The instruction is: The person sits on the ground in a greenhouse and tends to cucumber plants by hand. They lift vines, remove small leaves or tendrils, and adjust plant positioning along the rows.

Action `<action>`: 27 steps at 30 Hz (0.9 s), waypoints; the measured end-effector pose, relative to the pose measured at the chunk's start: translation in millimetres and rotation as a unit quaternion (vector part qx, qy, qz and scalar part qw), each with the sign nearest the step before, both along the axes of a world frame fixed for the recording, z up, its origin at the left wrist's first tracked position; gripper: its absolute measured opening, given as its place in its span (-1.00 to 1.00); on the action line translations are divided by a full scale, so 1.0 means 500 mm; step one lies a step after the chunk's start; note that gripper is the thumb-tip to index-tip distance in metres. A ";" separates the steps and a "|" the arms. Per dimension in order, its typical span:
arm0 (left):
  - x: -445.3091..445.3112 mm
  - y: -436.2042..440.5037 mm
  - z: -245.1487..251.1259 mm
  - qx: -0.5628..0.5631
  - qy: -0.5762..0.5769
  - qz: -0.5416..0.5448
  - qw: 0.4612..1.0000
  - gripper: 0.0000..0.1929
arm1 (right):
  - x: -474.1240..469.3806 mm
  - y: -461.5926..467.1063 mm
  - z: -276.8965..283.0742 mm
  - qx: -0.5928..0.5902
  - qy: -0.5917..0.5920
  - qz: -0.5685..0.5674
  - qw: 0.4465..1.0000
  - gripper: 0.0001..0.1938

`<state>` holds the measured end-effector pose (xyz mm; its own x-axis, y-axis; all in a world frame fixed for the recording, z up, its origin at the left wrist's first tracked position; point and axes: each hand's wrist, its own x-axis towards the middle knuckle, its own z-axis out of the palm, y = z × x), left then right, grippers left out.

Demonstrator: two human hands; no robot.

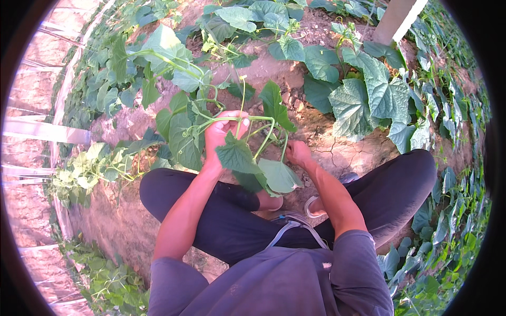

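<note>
My left hand grips the green stem of a cucumber vine, thumb and fingers pinched around it above my knees. Curling tendrils and broad leaves spread from the stem on both sides. One toothed leaf hangs just below that hand, partly covering its palm side. Lower down and to the right, my right hand is curled beside the lower stems, close to the soil. Its fingertips are partly hidden, so whether they hold anything is unclear. A pale leaf droops between my forearms.
Cracked dry soil lies ahead of my feet. More cucumber plants grow at the right and across the top. A pale post rises at upper right. White strips cross the ground at left. My bent knees flank the vine.
</note>
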<state>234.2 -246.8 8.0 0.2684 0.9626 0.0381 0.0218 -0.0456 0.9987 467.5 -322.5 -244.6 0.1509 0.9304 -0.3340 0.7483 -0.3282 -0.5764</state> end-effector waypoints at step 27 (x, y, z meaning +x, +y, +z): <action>-0.019 0.026 0.015 0.005 0.006 0.055 0.998 -0.78 | 0.041 0.044 -0.096 -0.122 0.420 -0.161 0.885 -0.86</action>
